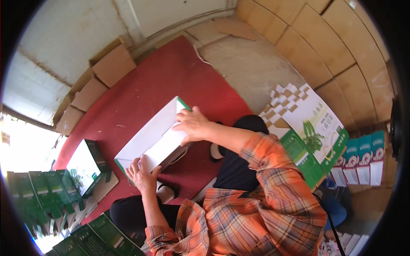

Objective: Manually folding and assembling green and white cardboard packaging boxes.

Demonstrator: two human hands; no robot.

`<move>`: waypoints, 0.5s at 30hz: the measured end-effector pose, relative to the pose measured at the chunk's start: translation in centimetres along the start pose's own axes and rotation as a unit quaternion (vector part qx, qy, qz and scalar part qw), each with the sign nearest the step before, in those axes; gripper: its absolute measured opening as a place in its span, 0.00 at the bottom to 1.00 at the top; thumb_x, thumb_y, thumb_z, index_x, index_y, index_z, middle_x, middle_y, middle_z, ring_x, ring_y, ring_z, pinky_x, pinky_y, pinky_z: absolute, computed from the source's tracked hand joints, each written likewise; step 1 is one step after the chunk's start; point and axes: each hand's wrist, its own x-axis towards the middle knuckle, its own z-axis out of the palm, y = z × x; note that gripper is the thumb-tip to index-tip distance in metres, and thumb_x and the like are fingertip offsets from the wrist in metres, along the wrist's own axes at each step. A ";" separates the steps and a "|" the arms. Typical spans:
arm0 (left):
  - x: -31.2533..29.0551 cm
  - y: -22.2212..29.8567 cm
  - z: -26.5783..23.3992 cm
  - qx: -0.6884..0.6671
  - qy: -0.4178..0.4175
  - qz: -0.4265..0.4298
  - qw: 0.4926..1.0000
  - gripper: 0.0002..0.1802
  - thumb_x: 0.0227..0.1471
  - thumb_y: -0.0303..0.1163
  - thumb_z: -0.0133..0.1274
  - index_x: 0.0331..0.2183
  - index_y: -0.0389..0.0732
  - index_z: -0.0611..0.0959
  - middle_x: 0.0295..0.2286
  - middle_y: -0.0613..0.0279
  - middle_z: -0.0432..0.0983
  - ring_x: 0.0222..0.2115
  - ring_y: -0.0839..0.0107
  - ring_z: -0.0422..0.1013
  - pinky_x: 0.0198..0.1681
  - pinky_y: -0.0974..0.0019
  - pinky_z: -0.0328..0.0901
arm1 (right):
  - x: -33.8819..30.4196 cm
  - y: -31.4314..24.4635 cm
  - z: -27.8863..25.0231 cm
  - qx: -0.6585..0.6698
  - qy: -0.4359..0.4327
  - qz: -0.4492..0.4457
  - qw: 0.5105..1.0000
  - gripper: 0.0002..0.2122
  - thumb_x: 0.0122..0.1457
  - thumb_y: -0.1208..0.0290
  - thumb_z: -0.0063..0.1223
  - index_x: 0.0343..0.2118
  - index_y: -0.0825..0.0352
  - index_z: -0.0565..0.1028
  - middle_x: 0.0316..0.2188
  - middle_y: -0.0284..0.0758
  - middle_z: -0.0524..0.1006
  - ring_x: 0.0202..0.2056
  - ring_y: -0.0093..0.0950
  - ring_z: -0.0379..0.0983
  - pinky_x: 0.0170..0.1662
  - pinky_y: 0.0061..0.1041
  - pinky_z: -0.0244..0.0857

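Observation:
A white cardboard carton (149,128) with green edges is tilted in front of me, above the red mat. My left hand (144,176) holds its near left corner, fingers over the white panel. On the far right end of the carton, my right hand (194,126) grips it, fingers bent over the flaps and the green edge. White flaps lie folded along the side facing me. A thin cord-like handle hangs below the carton, partly hidden. Its underside is out of sight.
Flat green-and-white cartons (318,123) are stacked at my right. Green cartons (38,192) stand at my left, with a white-and-green one (83,164) beside them. Large brown boxes (316,38) line the back right. Open brown boxes (113,64) edge the red mat (171,72).

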 end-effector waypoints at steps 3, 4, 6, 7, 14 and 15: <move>1.2 -0.8 -0.4 -0.069 0.090 0.017 0.993 0.37 0.25 0.38 0.72 0.44 0.41 0.80 0.41 0.56 0.68 0.44 0.52 0.63 0.52 0.49 0.57 | 1.5 1.8 -0.7 0.053 0.057 0.018 0.997 0.22 0.44 0.44 0.61 0.41 0.49 0.80 0.43 0.29 0.74 0.52 0.29 0.64 0.46 0.41 0.59; 1.0 -0.6 -0.4 -0.053 0.088 0.025 0.994 0.36 0.26 0.37 0.71 0.44 0.41 0.80 0.40 0.55 0.69 0.44 0.52 0.63 0.52 0.50 0.57 | 1.8 2.3 -0.2 0.101 0.075 0.041 0.991 0.18 0.48 0.48 0.60 0.40 0.51 0.80 0.40 0.30 0.75 0.49 0.31 0.67 0.45 0.40 0.62; 0.8 -0.7 -0.7 -0.033 0.087 0.031 0.995 0.35 0.28 0.36 0.71 0.44 0.41 0.80 0.40 0.54 0.69 0.44 0.52 0.64 0.53 0.50 0.57 | 2.3 3.2 0.8 0.151 0.093 0.061 0.982 0.15 0.51 0.52 0.58 0.39 0.53 0.80 0.38 0.32 0.76 0.46 0.32 0.69 0.43 0.39 0.64; 0.8 -1.0 -0.7 -0.069 0.091 0.029 0.993 0.32 0.32 0.34 0.68 0.45 0.41 0.80 0.41 0.54 0.70 0.45 0.52 0.64 0.54 0.50 0.56 | 2.7 3.7 1.1 0.221 0.145 0.081 0.961 0.12 0.53 0.57 0.56 0.38 0.55 0.80 0.36 0.34 0.76 0.43 0.35 0.71 0.43 0.37 0.65; 4.0 -7.7 -0.1 -0.257 0.212 -0.126 0.934 0.22 0.55 0.36 0.53 0.50 0.38 0.75 0.45 0.52 0.69 0.47 0.58 0.65 0.50 0.55 0.61 | 4.8 7.5 3.0 0.382 0.297 0.203 0.851 0.12 0.59 0.64 0.49 0.37 0.66 0.78 0.36 0.43 0.78 0.41 0.40 0.74 0.45 0.34 0.67; 4.6 -9.9 0.4 -0.337 0.198 -0.185 0.902 0.23 0.58 0.41 0.51 0.51 0.39 0.74 0.46 0.54 0.69 0.46 0.60 0.66 0.47 0.57 0.63 | 5.3 8.0 3.7 0.407 0.282 0.227 0.839 0.14 0.60 0.63 0.47 0.39 0.68 0.78 0.38 0.44 0.78 0.43 0.40 0.74 0.46 0.35 0.66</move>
